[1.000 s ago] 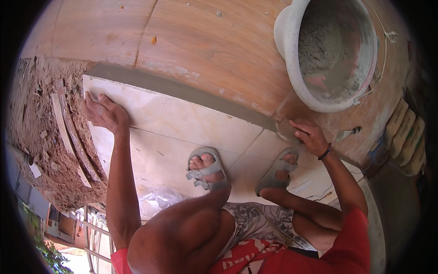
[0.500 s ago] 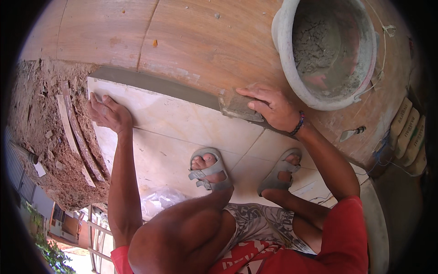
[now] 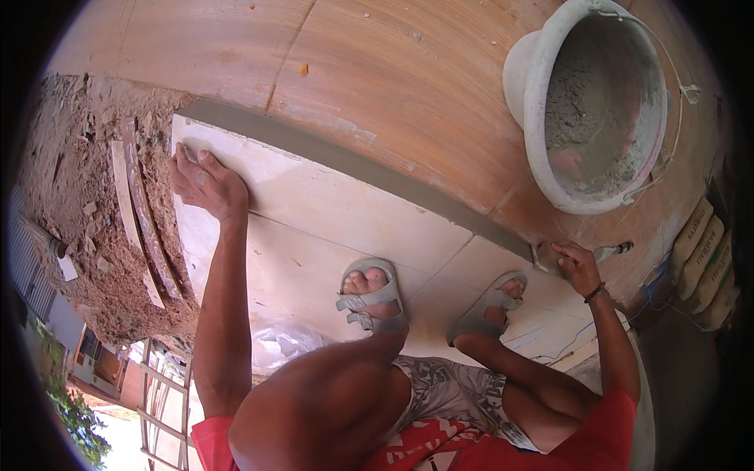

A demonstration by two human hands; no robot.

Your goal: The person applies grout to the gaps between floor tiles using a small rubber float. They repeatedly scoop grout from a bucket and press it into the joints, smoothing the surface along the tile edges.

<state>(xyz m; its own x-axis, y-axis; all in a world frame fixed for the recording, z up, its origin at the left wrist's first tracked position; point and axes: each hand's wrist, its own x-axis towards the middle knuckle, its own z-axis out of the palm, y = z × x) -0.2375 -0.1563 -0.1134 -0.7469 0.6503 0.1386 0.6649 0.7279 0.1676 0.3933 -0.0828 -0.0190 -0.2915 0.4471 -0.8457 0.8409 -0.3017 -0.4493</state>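
My left hand rests on the left end of a pale tile, its fingers bent and slightly apart. A smooth band of grey mortar runs along the tile's far edge, beside the wood-look tiled surface. At the band's right end my right hand grips a small flat greyish tool, its exact shape partly hidden by the fingers. My sandalled feet stand on the pale tiles.
A white bucket with grey mortar is upper right; a scraper lies below it. Stacked flat packages sit at the right. Wood strips lie on rubble at left, a plastic bag by my knee and a ladder lower left.
My right hand slid left along the mortar band with the tool, then moved back to its right end. My left hand stayed on the tile's left end while the view shifted slightly.
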